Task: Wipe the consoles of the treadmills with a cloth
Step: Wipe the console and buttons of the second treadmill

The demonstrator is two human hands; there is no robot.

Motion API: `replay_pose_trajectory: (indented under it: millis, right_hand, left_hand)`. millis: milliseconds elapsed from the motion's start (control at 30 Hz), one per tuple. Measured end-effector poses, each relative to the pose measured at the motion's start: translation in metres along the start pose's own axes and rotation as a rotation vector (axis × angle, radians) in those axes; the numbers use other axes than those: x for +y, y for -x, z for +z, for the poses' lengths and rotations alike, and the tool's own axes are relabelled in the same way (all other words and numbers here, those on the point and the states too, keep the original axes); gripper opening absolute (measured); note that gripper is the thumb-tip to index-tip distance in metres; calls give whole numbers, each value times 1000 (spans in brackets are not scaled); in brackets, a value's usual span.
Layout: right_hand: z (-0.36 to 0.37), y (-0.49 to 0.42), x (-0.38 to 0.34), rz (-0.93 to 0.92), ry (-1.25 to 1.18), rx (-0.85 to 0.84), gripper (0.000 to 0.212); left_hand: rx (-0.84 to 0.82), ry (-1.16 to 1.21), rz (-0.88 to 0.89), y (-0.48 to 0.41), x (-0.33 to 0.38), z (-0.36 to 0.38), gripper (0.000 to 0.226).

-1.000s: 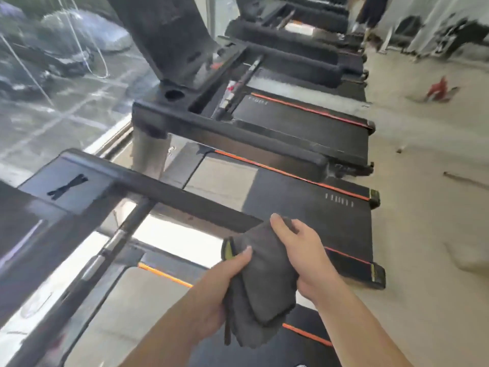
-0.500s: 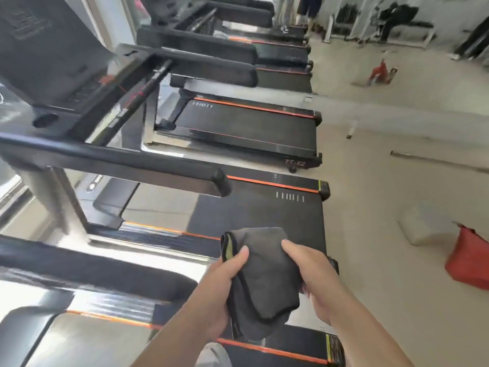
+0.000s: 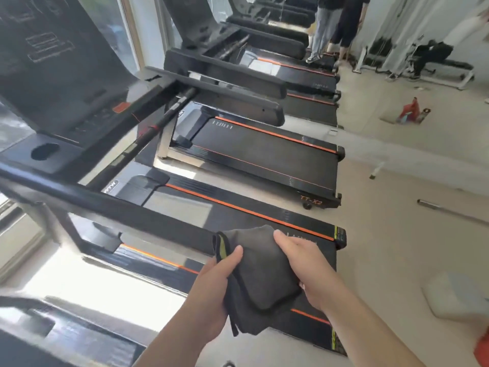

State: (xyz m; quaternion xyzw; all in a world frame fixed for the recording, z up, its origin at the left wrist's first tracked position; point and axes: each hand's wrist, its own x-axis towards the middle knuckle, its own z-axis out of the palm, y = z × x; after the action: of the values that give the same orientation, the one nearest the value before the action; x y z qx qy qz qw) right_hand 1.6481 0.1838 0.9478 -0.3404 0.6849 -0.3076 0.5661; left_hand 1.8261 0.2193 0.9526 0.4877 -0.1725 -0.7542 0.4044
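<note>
A folded dark grey cloth (image 3: 260, 271) with a yellow-green tag hangs in front of me, held between both hands. My left hand (image 3: 211, 295) grips its left edge with the thumb over the fold. My right hand (image 3: 304, 268) holds its right side, thumb on top. A row of black treadmills runs away from me. The nearest console (image 3: 53, 83), a dark tilted panel with a red key and a round cup hole, stands at the upper left, well away from the cloth. Its black handrail (image 3: 111, 207) crosses just left of my hands.
Treadmill decks (image 3: 264, 152) with orange stripes lie side by side to the right of the consoles. Two persons (image 3: 333, 25) stand at the far end. On the pale floor are a red bag (image 3: 410, 111), a metal bar (image 3: 449, 211) and a weight bench (image 3: 436, 67).
The view has swung right and forward along the row, bringing the tall console into sight at the upper left. Both hands keep holding the cloth the same way.
</note>
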Motion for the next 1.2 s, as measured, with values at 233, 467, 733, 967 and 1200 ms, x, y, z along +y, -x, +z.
replay_pose_trajectory:
  millis: [233, 467, 733, 967, 1200]
  right_hand:
    - [22, -71, -79, -3, 63, -172, 30]
    - [28, -181, -129, -32, 213, -334, 35]
    - [11, -311, -214, -88, 328, -520, 30]
    - [59, -394, -286, -181, 392, -673, 32]
    - [183, -469, -340, -236, 501, -858, 38]
  left_hand:
    - [113, 112, 67, -49, 71, 5, 29]
    - [311, 250, 136, -130, 108, 20, 31]
    - [440, 340, 227, -238, 165, 83, 32]
    - [598, 482, 310, -299, 225, 77, 34]
    - [752, 573, 413, -347, 306, 8, 31]
